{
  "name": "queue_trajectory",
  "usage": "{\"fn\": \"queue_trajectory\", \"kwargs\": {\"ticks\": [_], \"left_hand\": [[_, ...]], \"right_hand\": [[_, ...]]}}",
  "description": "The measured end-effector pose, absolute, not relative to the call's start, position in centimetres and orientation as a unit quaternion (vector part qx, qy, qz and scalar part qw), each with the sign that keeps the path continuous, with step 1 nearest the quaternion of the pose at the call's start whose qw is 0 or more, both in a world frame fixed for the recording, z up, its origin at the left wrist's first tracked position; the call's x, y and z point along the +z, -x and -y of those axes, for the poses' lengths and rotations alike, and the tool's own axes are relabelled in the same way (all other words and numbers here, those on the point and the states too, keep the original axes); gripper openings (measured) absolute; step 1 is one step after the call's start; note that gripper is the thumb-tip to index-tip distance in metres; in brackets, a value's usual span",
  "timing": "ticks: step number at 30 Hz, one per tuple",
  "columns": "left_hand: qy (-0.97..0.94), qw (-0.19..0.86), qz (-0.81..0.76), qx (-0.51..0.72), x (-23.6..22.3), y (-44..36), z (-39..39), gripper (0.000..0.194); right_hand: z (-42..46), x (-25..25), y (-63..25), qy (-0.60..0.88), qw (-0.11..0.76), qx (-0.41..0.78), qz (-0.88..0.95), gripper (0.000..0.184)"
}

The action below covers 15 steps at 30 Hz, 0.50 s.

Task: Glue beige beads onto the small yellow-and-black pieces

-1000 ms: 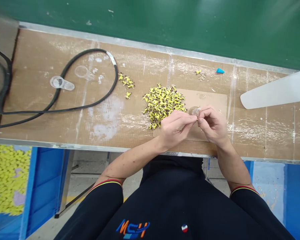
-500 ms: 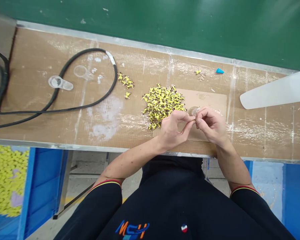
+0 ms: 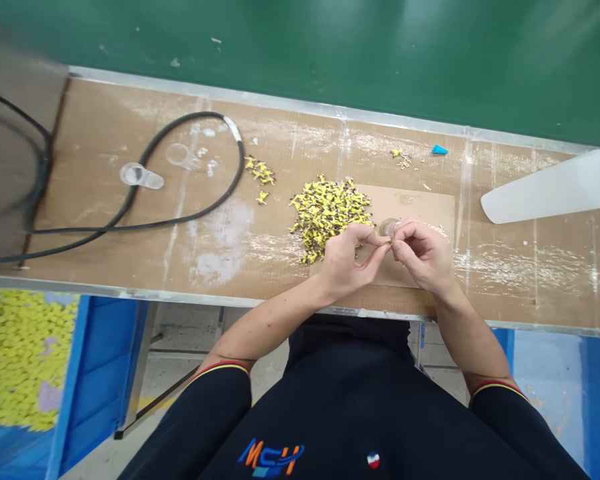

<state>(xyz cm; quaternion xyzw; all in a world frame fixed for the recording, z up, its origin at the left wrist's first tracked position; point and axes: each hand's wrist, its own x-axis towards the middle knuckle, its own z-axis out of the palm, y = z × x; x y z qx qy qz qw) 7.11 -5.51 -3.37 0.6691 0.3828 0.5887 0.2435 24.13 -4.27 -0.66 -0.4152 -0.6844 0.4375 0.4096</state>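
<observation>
My left hand (image 3: 351,259) is closed in a pinch, thumb against forefinger. Fingertip to fingertip with it, my right hand (image 3: 425,256) pinches too. Whatever lies between them is too small to make out. Just left of the hands spreads a heap of tiny yellow-and-dark plastic figures (image 3: 327,208), partly on a flat cardboard sheet (image 3: 425,203). Behind the fingertips stands a small clear round container (image 3: 387,227), half covered by my right hand. Tiny pale bits (image 3: 438,229) lie on the sheet beyond my right hand.
A black cable (image 3: 200,217) loops over the cardboard-covered table at left, near two clear plastic scoops. A white bottle (image 3: 550,187) lies at right; a blue cap (image 3: 439,149) sits toward the back. Below left, a blue crate (image 3: 100,360) holds many yellow pieces.
The whole view has shifted slightly right and down. Both hands keep their pinch at nearly the same spot beside the heap.
</observation>
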Motion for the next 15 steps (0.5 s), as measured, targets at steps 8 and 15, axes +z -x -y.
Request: {"fn": "queue_trajectory", "kwargs": {"ticks": [8,15], "left_hand": [[-0.58,0.096,-0.578,0.565,-2.9,2.9,-0.2,0.006],[-0.509,0.136,-0.72,0.452,-5.8,10.3,-3.2,0.004]], "right_hand": [[2.9,0.0,-29.4,0.478,0.539,0.166,0.674,0.027],[1.8,0.0,-34.4,0.577,0.334,0.138,0.733,0.014]]}}
